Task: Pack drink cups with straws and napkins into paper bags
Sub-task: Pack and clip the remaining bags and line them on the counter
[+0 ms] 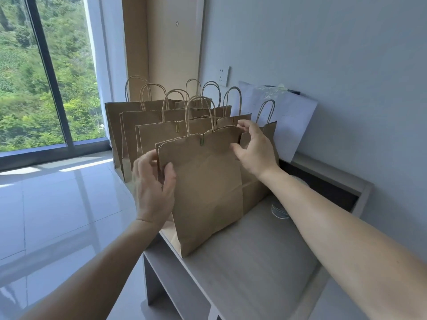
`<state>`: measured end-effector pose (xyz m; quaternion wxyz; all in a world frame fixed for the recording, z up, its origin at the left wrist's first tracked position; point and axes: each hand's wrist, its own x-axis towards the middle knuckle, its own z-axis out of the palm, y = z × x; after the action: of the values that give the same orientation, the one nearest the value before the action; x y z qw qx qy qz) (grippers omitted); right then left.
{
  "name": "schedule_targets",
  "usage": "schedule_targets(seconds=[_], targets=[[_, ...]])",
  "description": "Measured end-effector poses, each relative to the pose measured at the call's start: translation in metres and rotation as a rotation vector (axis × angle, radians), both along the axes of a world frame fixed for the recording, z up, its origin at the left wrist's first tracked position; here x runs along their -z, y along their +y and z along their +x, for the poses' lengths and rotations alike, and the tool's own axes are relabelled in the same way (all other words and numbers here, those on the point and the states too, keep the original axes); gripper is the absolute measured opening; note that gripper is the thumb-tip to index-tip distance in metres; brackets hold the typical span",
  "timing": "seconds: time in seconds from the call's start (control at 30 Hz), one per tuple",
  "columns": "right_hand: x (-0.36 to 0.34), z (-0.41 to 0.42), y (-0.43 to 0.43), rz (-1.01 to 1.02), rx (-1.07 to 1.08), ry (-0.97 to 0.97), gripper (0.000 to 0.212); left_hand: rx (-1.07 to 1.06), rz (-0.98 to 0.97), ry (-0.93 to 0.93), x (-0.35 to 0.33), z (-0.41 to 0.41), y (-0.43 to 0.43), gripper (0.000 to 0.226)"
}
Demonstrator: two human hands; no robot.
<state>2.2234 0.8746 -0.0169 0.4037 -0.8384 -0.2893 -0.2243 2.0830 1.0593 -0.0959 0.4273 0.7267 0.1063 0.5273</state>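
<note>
On the grey table [254,250], brown paper bags [138,125] stand upright in rows by the wall. The front bag [208,181] stands at the table's left edge. Left hand [153,188] grips its left edge, thumb in front. Right hand [254,148] pinches its top right corner. A green clip [202,141] sits on its rim.

No text, label or number is showing legibly anywhere. The paper bags [203,181] are presenting plain brown faces.

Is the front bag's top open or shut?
Shut. The front bag has its top edges flat together, held by a green clip.
</note>
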Motion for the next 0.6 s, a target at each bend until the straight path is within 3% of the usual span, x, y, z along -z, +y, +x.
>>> schedule_targets(seconds=[0.1,0.2,0.43,0.6], targets=[[0.009,-0.012,-0.016,0.001,-0.006,-0.005,0.056,-0.195,0.240,-0.089,-0.013,-0.002,-0.009,0.063],[0.016,-0.025,-0.042,-0.039,0.026,0.050,0.057,-0.298,0.519,-0.061,-0.024,-0.006,-0.032,0.065],[0.028,-0.071,-0.138,-0.349,0.084,0.241,0.070,0.044,0.677,0.581,-0.027,-0.014,-0.125,0.061],[0.025,-0.115,-0.235,-0.390,0.164,0.237,0.068,0.171,0.776,0.688,-0.042,-0.015,-0.216,0.061]])
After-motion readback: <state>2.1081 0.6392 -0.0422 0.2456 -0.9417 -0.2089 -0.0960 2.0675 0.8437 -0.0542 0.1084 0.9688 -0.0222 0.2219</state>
